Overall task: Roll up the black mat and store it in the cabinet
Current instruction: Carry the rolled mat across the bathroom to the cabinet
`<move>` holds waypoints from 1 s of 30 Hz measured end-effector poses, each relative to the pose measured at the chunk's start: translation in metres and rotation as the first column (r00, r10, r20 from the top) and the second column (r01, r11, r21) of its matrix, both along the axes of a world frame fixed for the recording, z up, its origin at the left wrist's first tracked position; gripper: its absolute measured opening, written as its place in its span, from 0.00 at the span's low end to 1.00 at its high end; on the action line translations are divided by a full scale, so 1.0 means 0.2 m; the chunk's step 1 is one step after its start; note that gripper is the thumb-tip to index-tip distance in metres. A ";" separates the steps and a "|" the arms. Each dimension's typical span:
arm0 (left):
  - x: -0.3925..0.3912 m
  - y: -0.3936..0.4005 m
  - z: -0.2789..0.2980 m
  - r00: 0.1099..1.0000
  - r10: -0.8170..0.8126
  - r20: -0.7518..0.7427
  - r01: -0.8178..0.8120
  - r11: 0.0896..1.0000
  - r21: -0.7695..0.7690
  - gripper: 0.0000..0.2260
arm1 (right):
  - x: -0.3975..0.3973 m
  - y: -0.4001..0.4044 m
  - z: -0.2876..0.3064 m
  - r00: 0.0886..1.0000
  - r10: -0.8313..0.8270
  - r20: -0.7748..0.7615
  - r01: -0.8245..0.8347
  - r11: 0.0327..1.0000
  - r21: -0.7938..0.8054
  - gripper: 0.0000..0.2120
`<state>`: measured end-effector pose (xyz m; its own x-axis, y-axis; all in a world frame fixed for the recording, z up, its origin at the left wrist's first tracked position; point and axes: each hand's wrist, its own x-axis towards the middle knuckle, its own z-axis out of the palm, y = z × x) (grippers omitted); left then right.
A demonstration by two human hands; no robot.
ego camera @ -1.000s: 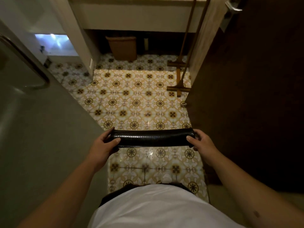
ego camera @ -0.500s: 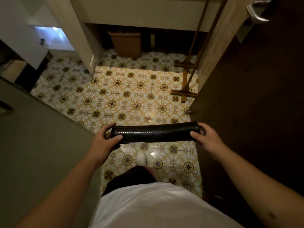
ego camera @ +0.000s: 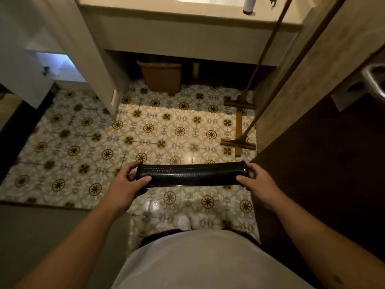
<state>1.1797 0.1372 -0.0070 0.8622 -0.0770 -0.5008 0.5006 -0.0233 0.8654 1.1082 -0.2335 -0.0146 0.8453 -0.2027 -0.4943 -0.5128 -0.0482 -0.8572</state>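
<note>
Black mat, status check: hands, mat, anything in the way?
Left hand and right hand grip opposite ends. Black mat rolled, held level above tiled floor. Wooden stand ahead right; no cabinet identifiable.

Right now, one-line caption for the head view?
Both hands, left hand and right hand, hold the rolled black mat above patterned floor tiles.

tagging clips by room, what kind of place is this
Most likely a home bathroom: a vanity counter with a bottle standing on it, a brown waste bin tucked beneath, and glossy patterned floor tiles. Both hands hold a rolled black mat.
</note>
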 end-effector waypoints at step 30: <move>0.80 -0.10 -0.06 0.578 0.816 0.029 -0.816 0.577 0.033 0.23 | 2.52 0.44 -0.04 0.521 0.850 -0.080 -0.853 0.515 -0.081 0.16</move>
